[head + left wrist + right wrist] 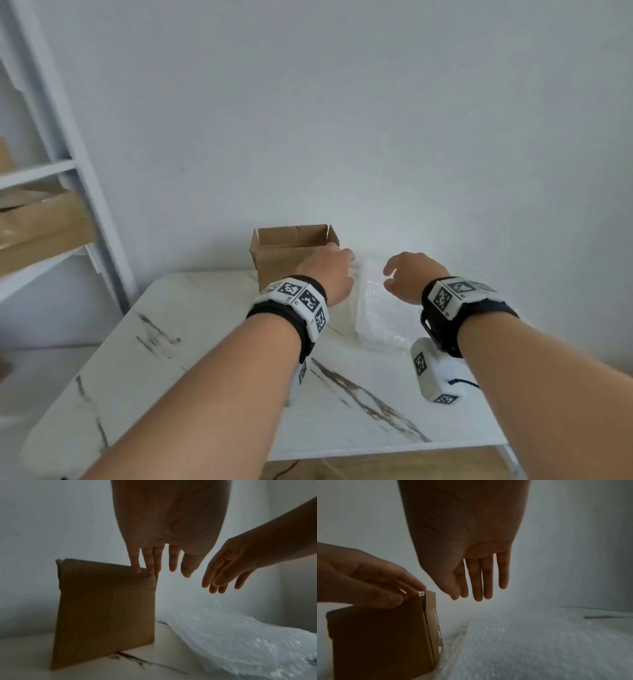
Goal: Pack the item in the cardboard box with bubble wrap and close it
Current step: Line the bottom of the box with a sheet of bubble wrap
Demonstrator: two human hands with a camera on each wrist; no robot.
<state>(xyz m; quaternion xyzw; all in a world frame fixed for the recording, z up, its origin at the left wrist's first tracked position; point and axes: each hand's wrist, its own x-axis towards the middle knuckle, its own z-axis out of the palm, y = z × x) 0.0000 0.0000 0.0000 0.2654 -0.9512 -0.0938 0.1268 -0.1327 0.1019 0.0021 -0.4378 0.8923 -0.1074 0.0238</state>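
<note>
Cardboard box point(291, 250) corrugated, open | left hand point(329, 274) seemingly pinching rim | bubble wrap point(376, 318) crinkled

The cardboard box point(291, 253) stands at the tabletop's point(205, 359) far edge, centre of the frame, against the wall. The bubble wrap point(376, 308) lies on the tabletop just right of it. Shelves point(51, 212) fill the frame's left side.

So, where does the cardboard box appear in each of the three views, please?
Head: the cardboard box stands just above centre, at the table's far edge, open-topped.
Left wrist: lower left, with the left hand's fingers on its top right corner.
Right wrist: bottom left, under the left hand.
Shared landmark: the bubble wrap lying right of the box in every view.
</note>
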